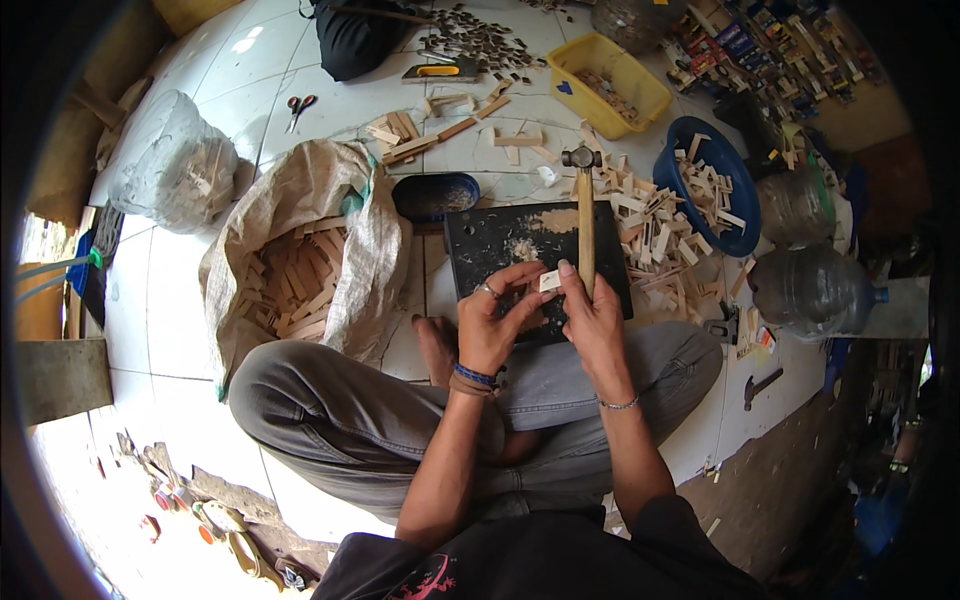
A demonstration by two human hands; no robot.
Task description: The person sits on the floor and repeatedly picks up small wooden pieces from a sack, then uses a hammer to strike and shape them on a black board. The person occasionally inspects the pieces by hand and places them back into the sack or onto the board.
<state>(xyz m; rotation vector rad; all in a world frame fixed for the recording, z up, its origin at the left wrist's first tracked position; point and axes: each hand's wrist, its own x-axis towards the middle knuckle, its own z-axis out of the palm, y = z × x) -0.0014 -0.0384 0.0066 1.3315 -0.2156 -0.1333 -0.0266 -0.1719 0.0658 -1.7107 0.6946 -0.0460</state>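
Note:
Over the black work board (pixel 480 235), my left hand (pixel 490 322) pinches a small pale wooden block (pixel 550 281) between thumb and fingers. The thumb of my right hand (pixel 597 325) also touches or nearly touches that block. My right hand is closed on the lower handle of a hammer (pixel 586 215), which points away from me with its metal head at the far end. Both hands are close together above my crossed legs. Wood shavings and sawdust lie on the board.
A woven sack (pixel 385 270) of wooden pieces stands left. Right are a heap of pieces (pixel 655 240), a blue basin (pixel 742 240) and a large plastic bottle (pixel 805 292). Farther off lie a yellow tub (pixel 570 60), scissors (pixel 297 112) and a blue oval tray (pixel 420 207). A second hammer (pixel 762 387) lies right.

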